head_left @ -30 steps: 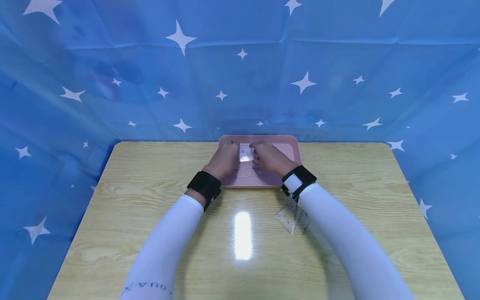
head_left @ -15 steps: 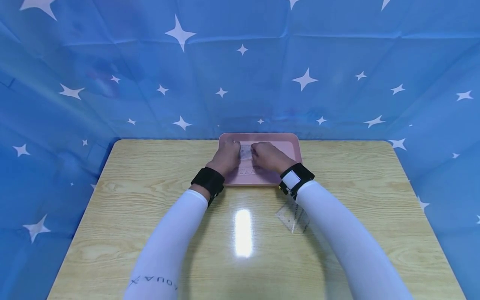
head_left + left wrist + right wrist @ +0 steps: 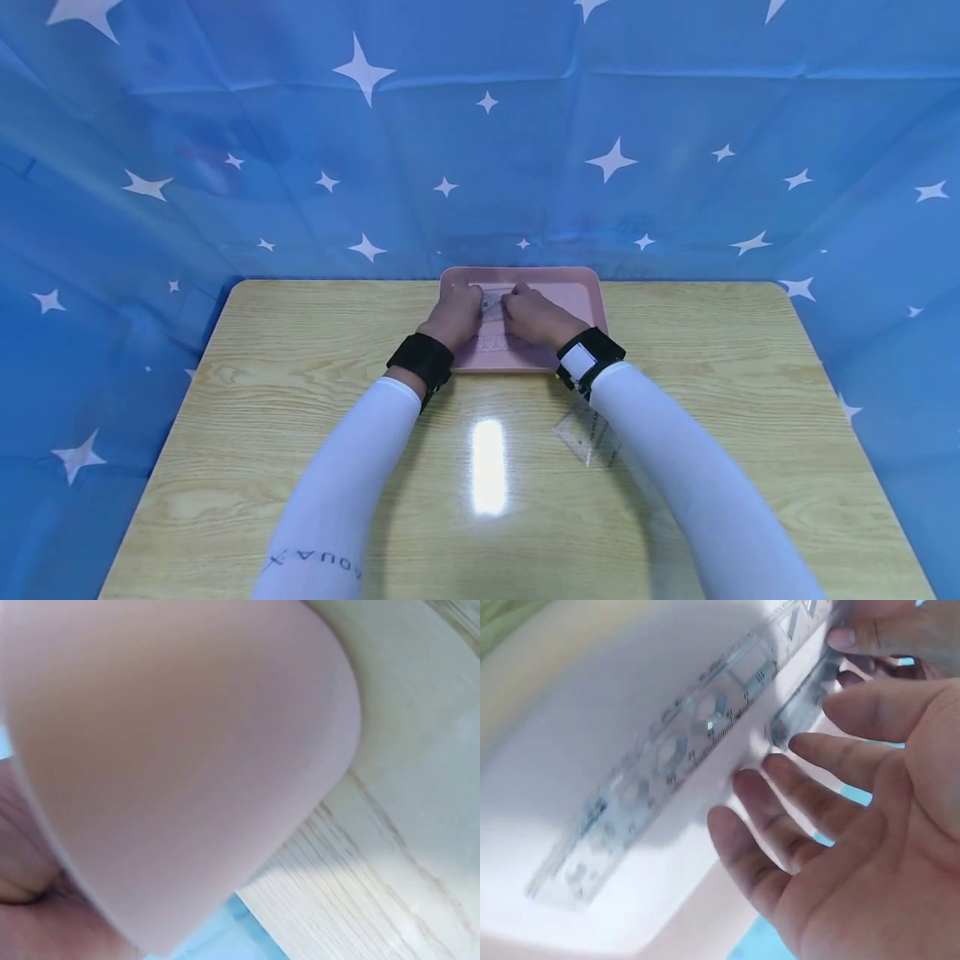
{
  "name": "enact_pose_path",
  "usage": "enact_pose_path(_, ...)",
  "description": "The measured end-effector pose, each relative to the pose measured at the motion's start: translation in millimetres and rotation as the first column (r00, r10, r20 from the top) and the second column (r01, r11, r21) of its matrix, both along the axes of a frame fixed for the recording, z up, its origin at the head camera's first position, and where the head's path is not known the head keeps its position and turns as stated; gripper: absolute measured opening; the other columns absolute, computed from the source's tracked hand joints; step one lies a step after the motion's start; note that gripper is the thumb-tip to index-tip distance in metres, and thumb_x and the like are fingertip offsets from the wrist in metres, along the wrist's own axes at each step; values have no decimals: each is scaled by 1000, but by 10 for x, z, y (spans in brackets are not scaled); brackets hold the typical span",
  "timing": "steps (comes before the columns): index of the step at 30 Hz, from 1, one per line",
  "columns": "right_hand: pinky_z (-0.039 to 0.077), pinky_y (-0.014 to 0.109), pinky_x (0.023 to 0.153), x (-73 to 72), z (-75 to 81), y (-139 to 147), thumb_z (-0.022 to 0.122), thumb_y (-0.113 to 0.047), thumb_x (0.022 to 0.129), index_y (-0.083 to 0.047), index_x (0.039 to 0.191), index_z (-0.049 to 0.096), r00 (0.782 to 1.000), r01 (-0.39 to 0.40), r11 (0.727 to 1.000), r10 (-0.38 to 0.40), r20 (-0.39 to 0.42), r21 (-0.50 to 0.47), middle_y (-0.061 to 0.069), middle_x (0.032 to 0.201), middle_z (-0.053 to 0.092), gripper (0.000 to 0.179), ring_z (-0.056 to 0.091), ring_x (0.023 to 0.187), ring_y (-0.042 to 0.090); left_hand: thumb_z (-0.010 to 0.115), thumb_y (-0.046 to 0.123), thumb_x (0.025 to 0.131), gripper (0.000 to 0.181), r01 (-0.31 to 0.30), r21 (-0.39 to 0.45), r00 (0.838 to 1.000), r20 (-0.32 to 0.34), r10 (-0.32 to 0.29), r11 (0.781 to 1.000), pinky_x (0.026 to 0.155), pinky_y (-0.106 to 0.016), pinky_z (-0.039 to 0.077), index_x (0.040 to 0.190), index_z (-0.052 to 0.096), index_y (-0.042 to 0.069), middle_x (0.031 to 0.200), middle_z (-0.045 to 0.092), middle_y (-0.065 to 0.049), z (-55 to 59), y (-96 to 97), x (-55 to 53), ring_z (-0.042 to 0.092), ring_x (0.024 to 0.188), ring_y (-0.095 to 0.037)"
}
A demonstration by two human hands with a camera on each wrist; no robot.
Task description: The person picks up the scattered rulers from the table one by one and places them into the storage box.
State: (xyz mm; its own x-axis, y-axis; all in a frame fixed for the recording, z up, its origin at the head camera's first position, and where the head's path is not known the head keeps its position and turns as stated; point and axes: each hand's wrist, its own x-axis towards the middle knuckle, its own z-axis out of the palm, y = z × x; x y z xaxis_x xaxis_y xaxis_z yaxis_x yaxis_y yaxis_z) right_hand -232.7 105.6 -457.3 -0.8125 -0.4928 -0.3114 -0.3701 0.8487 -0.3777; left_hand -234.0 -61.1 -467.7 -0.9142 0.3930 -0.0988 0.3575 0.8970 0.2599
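Both hands are over the pink tray (image 3: 555, 278) at the table's back edge. My left hand (image 3: 459, 312) pinches a small clear plastic piece (image 3: 802, 705) with a rounded end; its exact kind is unclear. In the right wrist view that left hand (image 3: 915, 637) has its thumb on the piece's far end. My right hand (image 3: 870, 817) has its fingers loosely bent, with thumb and index fingertip close to the piece's near end; contact there is hard to tell. A clear ruler (image 3: 667, 757) with cut-out shapes lies in the tray. The left wrist view shows mostly the tray wall (image 3: 195, 750).
Clear set squares (image 3: 581, 432) lie on the wooden table (image 3: 300, 400) in front of the tray, partly under the right forearm. A blue star-printed cloth (image 3: 480, 142) hangs behind the table and along its sides.
The clear piece no longer shows its bright glare and seems to lie at a different tilt. Both hands have stayed nearly in place over the tray.
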Motion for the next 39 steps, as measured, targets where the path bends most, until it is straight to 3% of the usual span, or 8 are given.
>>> enact_pose_path(6, 48, 43, 94, 10, 14, 33, 37, -15, 111, 4, 141, 56, 998, -56, 998, 56, -15, 34, 25, 131, 53, 40, 54, 109, 30, 52, -1, 102, 16, -21, -14, 999, 35, 21, 1000, 95, -40, 53, 104, 69, -2, 109, 68, -20, 11, 15, -11, 64, 107, -30)
enact_pose_path(11, 46, 47, 109, 6, 52, 103, 38, -18, 112, 1, 150, 48, 995, -103, 994, 103, 6, 48, 25, 143, 49, 44, 54, 126, 36, 50, -2, 103, 20, -19, -46, 999, 45, 21, 999, 111, -45, 45, 106, 70, -2, 111, 71, -19, 7, 35, -16, 61, 118, -33)
enact_pose_path(19, 28, 54, 124, 27, 139, 338, 43, -21, 110, -4, 154, 46, 996, -84, 996, 84, 5, 24, 24, 156, 45, 47, 37, 148, 42, 44, -2, 105, 23, -53, 25, 997, 61, 51, 998, 91, -40, 54, 107, 67, -4, 111, 65, -22, 38, 13, 38, 64, 103, -27)
enact_pose_path(22, 32, 52, 122, 52, 192, 440, 48, -15, 108, -3, 152, 49, 998, -60, 998, 59, -28, -14, 22, 156, 45, 46, 38, 148, 40, 43, -2, 105, 23, -69, 46, 995, 71, 66, 997, 85, -38, 53, 109, 66, -4, 108, 64, -21, 50, 3, 54, 63, 97, -25)
enact_pose_path(26, 46, 49, 109, 106, 281, 537, 51, -10, 105, 1, 145, 54, 994, -58, 996, 50, -100, -74, 21, 150, 52, 42, 51, 138, 38, 44, -1, 106, 22, -85, 56, 994, 72, 81, 995, 78, -36, 52, 114, 64, -5, 106, 64, -21, 53, -5, 71, 61, 90, -24)
enact_pose_path(29, 50, 47, 100, 151, 323, 593, 52, -9, 105, 3, 141, 57, 984, -84, 990, 65, -164, -114, 22, 143, 57, 39, 59, 126, 36, 43, 0, 106, 25, -71, 46, 997, 28, 69, 996, 84, -37, 55, 119, 64, -7, 116, 61, -24, 58, -17, 98, 61, 100, -26)
enact_pose_path(34, 49, 49, 106, 255, 333, 704, 53, -9, 105, 4, 137, 59, 958, -129, 980, 83, -273, -154, 21, 137, 60, 35, 56, 129, 36, 44, 0, 106, 30, -31, 61, 997, -62, 35, 998, 100, -44, 54, 128, 62, -9, 125, 57, -27, 109, -29, 177, 53, 120, -35)
enact_pose_path(39, 44, 50, 111, 389, 307, 803, 58, -7, 103, 5, 133, 61, 910, -157, 972, 74, -408, -175, 21, 135, 58, 33, 50, 134, 38, 47, 1, 105, 27, -8, 105, 993, -113, 20, 994, 98, -43, 54, 125, 63, -8, 124, 56, -25, 175, -64, 297, 50, 121, -36)
